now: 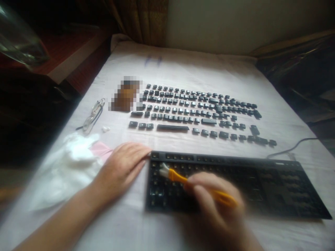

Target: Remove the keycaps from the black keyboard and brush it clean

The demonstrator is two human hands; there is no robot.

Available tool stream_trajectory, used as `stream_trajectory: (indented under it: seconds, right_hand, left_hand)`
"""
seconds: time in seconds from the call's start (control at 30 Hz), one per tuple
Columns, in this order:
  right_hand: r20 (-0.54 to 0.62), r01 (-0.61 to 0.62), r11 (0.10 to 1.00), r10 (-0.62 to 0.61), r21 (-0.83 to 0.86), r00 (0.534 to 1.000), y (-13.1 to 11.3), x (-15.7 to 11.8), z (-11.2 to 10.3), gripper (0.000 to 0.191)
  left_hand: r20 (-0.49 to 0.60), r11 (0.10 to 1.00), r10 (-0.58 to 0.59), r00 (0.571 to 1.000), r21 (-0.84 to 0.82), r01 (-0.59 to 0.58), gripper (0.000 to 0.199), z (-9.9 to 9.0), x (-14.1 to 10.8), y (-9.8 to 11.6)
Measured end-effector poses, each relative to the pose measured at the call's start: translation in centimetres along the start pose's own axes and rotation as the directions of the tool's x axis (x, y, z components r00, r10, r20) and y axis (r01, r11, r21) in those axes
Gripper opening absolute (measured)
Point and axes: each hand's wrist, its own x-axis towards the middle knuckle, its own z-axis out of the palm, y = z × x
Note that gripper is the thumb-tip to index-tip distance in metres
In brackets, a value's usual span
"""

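A black keyboard [277,188] with its keycaps off lies on the pale cloth. My right hand [222,205], closed around a brush with an orange handle [178,176], is above the keyboard's left half. The brush's white bristles [164,170] are at the bare key sockets near the upper left; blur hides whether they touch. My left hand [124,167] lies stretched out beside the keyboard's left edge, fingertips at its top left corner. Nothing shows in that hand.
Beyond the keyboard, black keycaps [172,128] are laid out in rows. At left are white crumpled cloth [75,160], eyeglasses [91,116], small white bits [106,129] and a pixelated object [125,96]. A cable [288,147] runs off right. A dark red surface [75,38] is back left.
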Motion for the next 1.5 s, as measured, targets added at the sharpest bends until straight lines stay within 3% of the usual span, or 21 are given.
stream_trajectory:
  seconds: [0.27, 0.47, 0.73, 0.83, 0.93, 1.0, 1.2, 1.3, 1.5]
  right_hand:
    - [-0.093, 0.016, 0.998, -0.023, -0.066, 0.995, 0.7, -0.4, -0.5, 0.016]
    - [-0.062, 0.050, 0.991, -0.057, -0.120, 0.996, 0.4, 0.0, -0.2, 0.016]
    - [-0.034, 0.027, 0.999, -0.029, -0.042, 0.999, 0.0, 0.0, 0.0, 0.017]
    - [-0.152, -0.068, 0.994, 0.081, 0.086, 0.985, 0.0, -0.6, -0.1, 0.017]
    - [-0.353, -0.185, 0.958, 0.254, 0.217, 0.901, 0.0, -0.9, -0.1, 0.020]
    - [-0.399, -0.213, 0.945, 0.300, 0.248, 0.866, 0.2, -0.8, 0.0, 0.021]
    - [-0.425, -0.164, 0.966, 0.236, 0.199, 0.874, 0.9, 0.2, 0.6, 0.007]
    - [-0.447, -0.121, 0.981, 0.176, 0.150, 0.877, 1.3, 0.6, 0.8, 0.009]
    - [-0.438, -0.043, 0.992, -0.013, -0.118, 0.899, 2.6, 0.6, 0.6, 0.016]
  left_hand:
    - [0.017, 1.000, -0.007, 1.000, -0.003, 0.007, 0.034, 0.0, -0.2, -0.1]
    - [0.008, 1.000, -0.012, 1.000, -0.001, 0.012, 0.034, 0.0, -0.1, 0.1]
    - [0.003, 1.000, -0.003, 1.000, -0.007, 0.003, 0.033, 0.0, 0.0, 0.1]
    - [-0.002, 1.000, -0.004, 1.000, -0.008, 0.004, 0.033, -0.1, 0.0, 0.1]
    - [0.000, 1.000, 0.000, 1.000, -0.009, 0.000, 0.033, 0.0, 0.0, 0.1]
    - [0.000, 1.000, -0.001, 1.000, -0.006, 0.001, 0.033, 0.0, 0.0, 0.0]
    - [-0.019, 1.000, -0.001, 1.000, -0.014, 0.000, 0.032, 0.4, 0.0, -0.3]
    - [-0.059, 1.000, -0.003, 0.998, -0.016, 0.002, 0.034, 0.8, 0.1, -0.5]
    - [-0.110, 1.000, 0.011, 0.994, -0.016, -0.013, 0.035, 1.3, 0.4, -0.9]
